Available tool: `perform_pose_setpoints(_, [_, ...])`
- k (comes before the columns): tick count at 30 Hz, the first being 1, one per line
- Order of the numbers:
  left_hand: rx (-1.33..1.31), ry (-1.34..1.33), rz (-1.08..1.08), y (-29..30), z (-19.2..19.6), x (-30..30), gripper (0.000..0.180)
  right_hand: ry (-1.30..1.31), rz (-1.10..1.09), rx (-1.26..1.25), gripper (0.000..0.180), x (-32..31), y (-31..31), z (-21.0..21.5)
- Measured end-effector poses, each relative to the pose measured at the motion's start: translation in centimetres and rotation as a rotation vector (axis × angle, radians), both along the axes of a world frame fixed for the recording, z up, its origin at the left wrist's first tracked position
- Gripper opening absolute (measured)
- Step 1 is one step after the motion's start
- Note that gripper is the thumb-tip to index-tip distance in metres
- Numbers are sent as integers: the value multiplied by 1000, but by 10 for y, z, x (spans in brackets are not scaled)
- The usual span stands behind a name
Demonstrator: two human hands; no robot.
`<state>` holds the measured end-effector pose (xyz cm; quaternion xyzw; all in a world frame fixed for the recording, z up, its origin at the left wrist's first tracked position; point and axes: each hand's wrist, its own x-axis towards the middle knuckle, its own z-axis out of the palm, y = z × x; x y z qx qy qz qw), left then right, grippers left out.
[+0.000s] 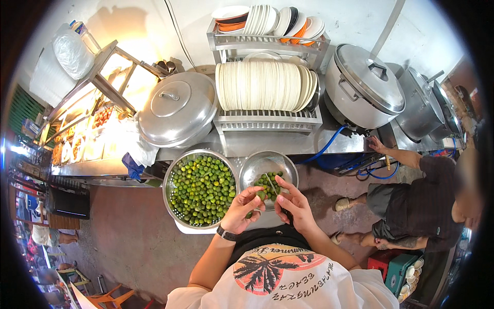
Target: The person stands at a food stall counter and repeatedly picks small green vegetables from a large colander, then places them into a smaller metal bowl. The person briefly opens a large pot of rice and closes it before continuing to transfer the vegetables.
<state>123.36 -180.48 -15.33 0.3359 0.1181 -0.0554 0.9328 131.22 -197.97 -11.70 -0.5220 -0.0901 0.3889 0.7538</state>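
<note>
The left hand (pixel 242 208) is pinching one small round green lime (pixel 261 195) over the smaller of two shiny steel bowls (pixel 257 164), while the right hand (pixel 293 203) is gripping a thin knife (pixel 272 184) against it. The perforated colander (pixel 174 177) beside is brimming with glossy limes (pixel 200 188) (far too many to count). Two lidded aluminium pots (pixel 177 108) are standing behind.

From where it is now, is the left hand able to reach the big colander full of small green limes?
Probably yes. The left hand holds a small green lime right beside the colander, whose open top is uncovered, and nothing lies between them.
</note>
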Motion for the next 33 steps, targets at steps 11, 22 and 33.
perform_pose_setpoints(11, [478,-87,142,-11,25,1,32,-63,106,35,50,-9,-14,1])
perform_pose_setpoints(22, [489,-178,131,-8,21,-6,38,-223,267,14,42,-12,-9,17])
perform_pose_setpoints(33, [534,-256,63,3,21,-12,35,-310,308,-9,41,-5,-11,19])
